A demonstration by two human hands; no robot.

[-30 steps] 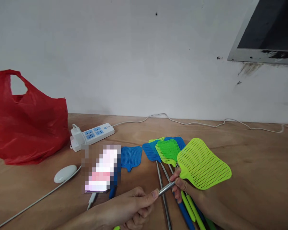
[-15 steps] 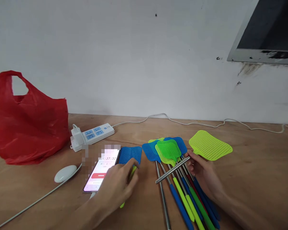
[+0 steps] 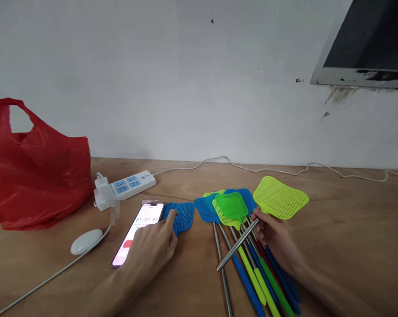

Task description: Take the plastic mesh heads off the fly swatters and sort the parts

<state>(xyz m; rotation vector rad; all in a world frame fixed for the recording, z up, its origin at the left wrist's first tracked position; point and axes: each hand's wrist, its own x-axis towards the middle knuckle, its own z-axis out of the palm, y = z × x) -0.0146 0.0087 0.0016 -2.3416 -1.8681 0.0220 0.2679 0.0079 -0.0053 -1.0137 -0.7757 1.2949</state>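
Note:
My right hand [image 3: 274,233] pinches a fly swatter just below its yellow-green mesh head [image 3: 281,198]. The swatter's bare metal rod [image 3: 237,246] slants down to the left above a pile of swatters with blue, yellow-green and green heads, the green head [image 3: 231,208] on top. Curled fingers of my left hand [image 3: 154,246] are by a blue swatter head [image 3: 184,215], next to the phone [image 3: 146,220]. Whatever those fingers hold is hidden behind the hand. In the pile, handle grips in blue, green, red and yellow-green [image 3: 266,291] point toward me; one rod [image 3: 225,288] is bare metal.
A red plastic bag [image 3: 43,176] stands at the left. A white power strip [image 3: 131,185] lies near the wall, its cable running right. A white mouse-like object [image 3: 86,241] with a cord lies at the left of the wooden table [image 3: 344,237]. A dark screen hangs upper right.
My left hand has moved slightly left, and the yellow-green grip in its fingers is out of sight. The rod in my right hand has tipped more steeply downward.

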